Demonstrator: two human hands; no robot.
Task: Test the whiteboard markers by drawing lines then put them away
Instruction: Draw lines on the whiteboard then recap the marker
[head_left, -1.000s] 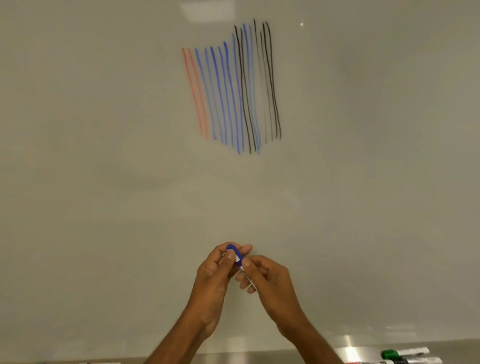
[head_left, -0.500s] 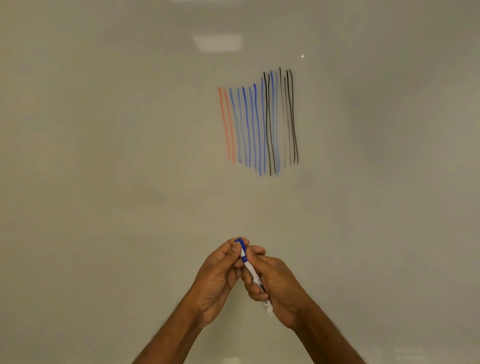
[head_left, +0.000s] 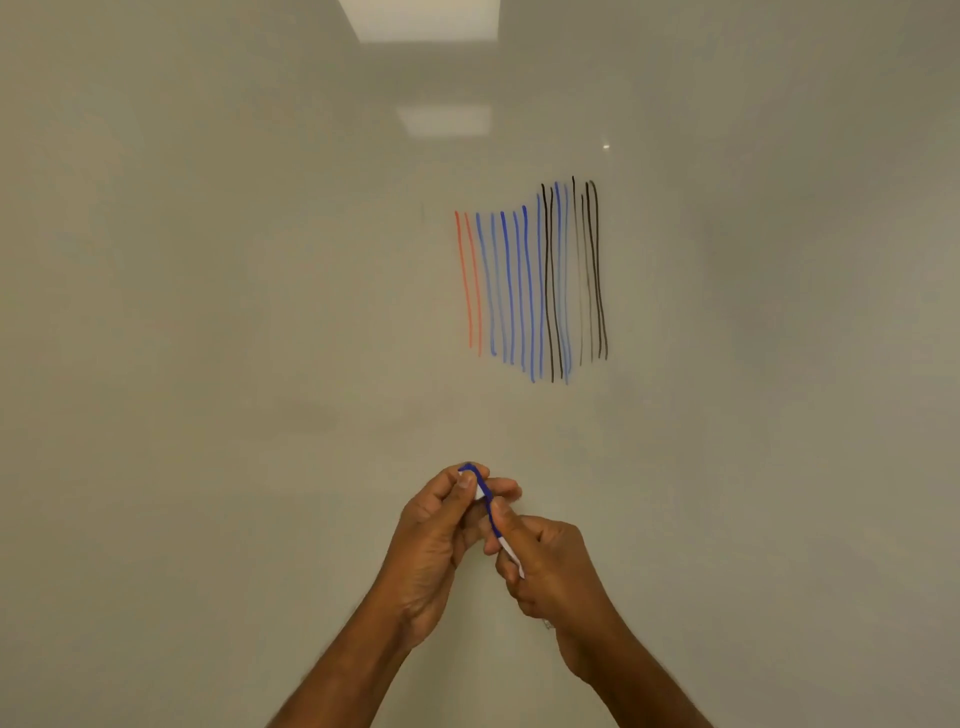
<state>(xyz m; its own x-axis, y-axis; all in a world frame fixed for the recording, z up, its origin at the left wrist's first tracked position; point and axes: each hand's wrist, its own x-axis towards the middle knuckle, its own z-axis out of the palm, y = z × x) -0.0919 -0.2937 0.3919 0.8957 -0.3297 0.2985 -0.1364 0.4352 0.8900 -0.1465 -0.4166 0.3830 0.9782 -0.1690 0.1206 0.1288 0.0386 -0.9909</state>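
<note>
A blue whiteboard marker (head_left: 488, 506) with a white barrel is held between both hands in front of the whiteboard (head_left: 208, 312). My left hand (head_left: 434, 545) pinches the blue cap end at the top. My right hand (head_left: 545, 566) wraps the white barrel below, and most of the barrel is hidden in the fist. Whether the cap is fully seated I cannot tell. Above and to the right of the hands, vertical test lines (head_left: 530, 286) stand on the board: two red at the left, several blue in the middle, several black at the right.
The board reflects ceiling lights (head_left: 426, 21) at the top. No tray or other markers are in view now.
The view has tilted up, so the drawn lines sit lower in frame and the tray with markers at the bottom right has left view. Both hands keep hold of the blue marker.
</note>
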